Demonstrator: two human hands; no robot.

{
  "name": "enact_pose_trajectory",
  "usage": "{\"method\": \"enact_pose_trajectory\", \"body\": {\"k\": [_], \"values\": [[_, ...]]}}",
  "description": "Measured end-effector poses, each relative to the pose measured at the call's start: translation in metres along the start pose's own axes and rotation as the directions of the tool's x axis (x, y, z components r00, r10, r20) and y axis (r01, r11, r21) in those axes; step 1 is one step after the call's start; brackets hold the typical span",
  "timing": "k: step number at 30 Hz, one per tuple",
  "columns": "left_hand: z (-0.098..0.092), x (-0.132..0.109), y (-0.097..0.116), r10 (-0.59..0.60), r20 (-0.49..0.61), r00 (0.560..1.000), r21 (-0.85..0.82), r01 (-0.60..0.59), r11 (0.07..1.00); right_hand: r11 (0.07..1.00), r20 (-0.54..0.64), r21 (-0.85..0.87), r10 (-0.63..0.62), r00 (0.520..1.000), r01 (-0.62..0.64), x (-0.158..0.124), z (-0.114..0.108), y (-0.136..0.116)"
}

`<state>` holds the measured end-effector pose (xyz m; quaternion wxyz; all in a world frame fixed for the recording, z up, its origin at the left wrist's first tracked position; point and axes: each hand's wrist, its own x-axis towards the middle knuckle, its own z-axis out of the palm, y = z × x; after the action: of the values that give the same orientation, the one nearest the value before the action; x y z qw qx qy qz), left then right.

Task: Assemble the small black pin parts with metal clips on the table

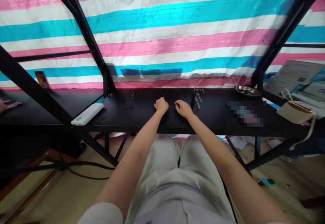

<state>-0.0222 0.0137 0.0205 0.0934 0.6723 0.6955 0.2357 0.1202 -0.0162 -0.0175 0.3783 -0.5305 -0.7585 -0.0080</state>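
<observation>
My left hand (161, 105) is closed above the black table (142, 119), near its middle. A small dark bit shows at its fingertips, too small to name. To its right my right hand (183, 109) has its fingers curled together, with a tiny reddish spot at the tips. What either hand holds, if anything, is hidden. Just right of my right hand is a narrow black object (193, 101), and beside that lie several small clear pieces (198, 100) in rows. More small whitish pieces (199, 90) line up behind them.
A white oblong device (87, 114) lies at the left. At the right are a shiny metal dish (247, 90), a blurred-out patch (245, 114) and a beige pouch (296, 112) with a strap. Black metal posts (88, 34) frame the table. Another person's hand (2, 106) shows far left.
</observation>
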Motion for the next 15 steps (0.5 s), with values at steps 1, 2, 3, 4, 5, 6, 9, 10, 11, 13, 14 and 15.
{"method": "enact_pose_trajectory", "body": {"k": [1,2,3,4,5,6,9,10,11,13,14,15], "values": [[-0.002,0.003,-0.003,-0.018,-0.005,1.0,0.012,0.018,1.0,1.0,0.002,0.001,0.005,1.0,-0.005,0.0,0.0,0.0],[-0.003,0.005,-0.006,-0.034,-0.013,0.999,0.023,0.034,0.999,1.0,0.003,0.002,0.009,1.0,-0.009,0.0,0.0,0.0],[-0.005,0.007,-0.009,-0.045,-0.023,0.999,0.035,0.046,0.998,1.0,0.004,0.004,0.012,1.0,-0.012,0.0,0.0,-0.001],[-0.006,0.01,-0.013,-0.051,-0.035,0.998,0.048,0.052,0.997,1.0,0.004,0.006,0.015,1.0,-0.015,0.0,0.0,-0.001],[-0.006,0.012,-0.017,-0.051,-0.05,0.997,0.061,0.054,0.997,1.0,0.005,0.006,0.018,1.0,-0.018,0.0,0.0,0.0],[-0.006,0.013,-0.021,-0.048,-0.064,0.997,0.072,0.052,0.996,1.0,0.005,0.007,0.019,1.0,-0.019,0.0,0.0,0.0],[-0.004,0.018,-0.033,-0.036,-0.101,0.994,0.083,0.044,0.996,1.0,0.006,0.004,0.018,1.0,-0.018,0.0,0.0,0.0],[-0.002,0.02,-0.036,-0.036,-0.11,0.993,0.079,0.045,0.996,1.0,0.006,0.003,0.016,1.0,-0.016,0.0,0.0,0.0],[-0.001,0.021,-0.039,-0.039,-0.118,0.992,0.074,0.047,0.996,1.0,0.006,0.002,0.013,1.0,-0.013,0.0,0.0,0.0],[0.002,0.023,-0.043,-0.048,-0.124,0.991,0.063,0.056,0.996,1.0,0.003,0.001,0.01,1.0,-0.01,0.0,0.0,0.001],[0.004,0.024,-0.044,-0.052,-0.121,0.991,0.059,0.06,0.997,1.0,0.001,0.001,0.009,1.0,-0.009,-0.001,0.0,0.001],[0.005,0.025,-0.045,-0.054,-0.118,0.992,0.057,0.061,0.997,1.0,-0.003,0.002,0.008,1.0,-0.008,-0.001,0.0,0.001]]}}
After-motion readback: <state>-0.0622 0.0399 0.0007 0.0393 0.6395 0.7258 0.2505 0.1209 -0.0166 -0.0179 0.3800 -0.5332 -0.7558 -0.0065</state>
